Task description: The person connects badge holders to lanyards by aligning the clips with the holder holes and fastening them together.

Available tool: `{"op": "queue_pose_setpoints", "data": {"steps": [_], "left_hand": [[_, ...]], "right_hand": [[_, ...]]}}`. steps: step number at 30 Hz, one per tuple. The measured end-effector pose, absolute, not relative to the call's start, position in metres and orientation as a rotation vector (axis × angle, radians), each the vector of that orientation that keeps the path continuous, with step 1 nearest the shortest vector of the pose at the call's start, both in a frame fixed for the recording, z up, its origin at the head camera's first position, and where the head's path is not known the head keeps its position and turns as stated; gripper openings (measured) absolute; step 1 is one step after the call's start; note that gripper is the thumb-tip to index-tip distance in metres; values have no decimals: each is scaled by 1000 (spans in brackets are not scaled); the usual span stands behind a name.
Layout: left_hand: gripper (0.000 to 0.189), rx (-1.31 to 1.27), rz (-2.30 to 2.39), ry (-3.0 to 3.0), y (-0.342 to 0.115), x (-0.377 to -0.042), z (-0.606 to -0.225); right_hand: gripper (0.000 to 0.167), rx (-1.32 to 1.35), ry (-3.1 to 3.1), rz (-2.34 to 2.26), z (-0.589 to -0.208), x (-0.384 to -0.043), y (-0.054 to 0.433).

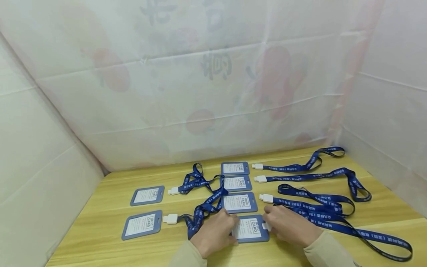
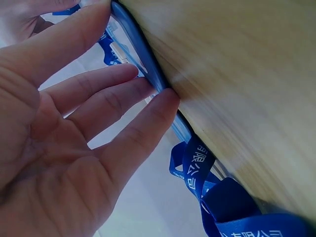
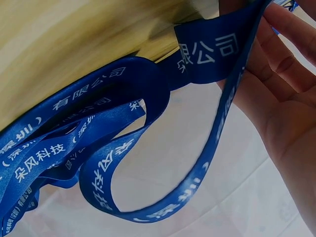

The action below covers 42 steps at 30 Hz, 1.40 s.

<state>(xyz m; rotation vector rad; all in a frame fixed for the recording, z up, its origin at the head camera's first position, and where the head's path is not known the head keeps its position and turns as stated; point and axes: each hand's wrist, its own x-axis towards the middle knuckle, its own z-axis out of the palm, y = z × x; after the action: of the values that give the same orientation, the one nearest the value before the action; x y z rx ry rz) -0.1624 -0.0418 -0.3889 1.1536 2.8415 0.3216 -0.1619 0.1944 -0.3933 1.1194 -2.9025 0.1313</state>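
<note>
My left hand (image 1: 218, 231) holds the left end of the nearest blue ID card holder (image 1: 248, 231), which lies flat on the table. In the left wrist view, the thumb and fingertips touch the rim of the card holder (image 2: 140, 42). At the holder's slotted right end, my right hand (image 1: 288, 224) pinches the white clip (image 1: 266, 226) of a blue lanyard (image 1: 377, 236). The clip is at the holder's edge; the fingers hide whether it is hooked in. In the right wrist view, the lanyard strap (image 3: 212, 49) runs out from beneath the right hand (image 3: 291, 103).
Behind the held holder lie more card holders (image 1: 248, 202) in a column, with lanyards (image 1: 300, 179) stretched out to their right. Two holders (image 1: 160, 218) lie at the left, beside bunched lanyards (image 1: 208, 205). White cloth walls (image 1: 200, 92) enclose the wooden table (image 1: 96, 230).
</note>
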Motion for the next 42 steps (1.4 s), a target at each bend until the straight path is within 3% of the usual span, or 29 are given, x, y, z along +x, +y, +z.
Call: {"op": "queue_pose_setpoints", "data": {"steps": [29, 42], "left_hand": [[49, 1238, 90, 2824, -42, -162, -385], [48, 1202, 160, 2846, -44, -167, -378]], "right_hand": [[25, 1083, -2982, 266, -390, -166, 200], [15, 1000, -3046, 339, -370, -170, 206]]}}
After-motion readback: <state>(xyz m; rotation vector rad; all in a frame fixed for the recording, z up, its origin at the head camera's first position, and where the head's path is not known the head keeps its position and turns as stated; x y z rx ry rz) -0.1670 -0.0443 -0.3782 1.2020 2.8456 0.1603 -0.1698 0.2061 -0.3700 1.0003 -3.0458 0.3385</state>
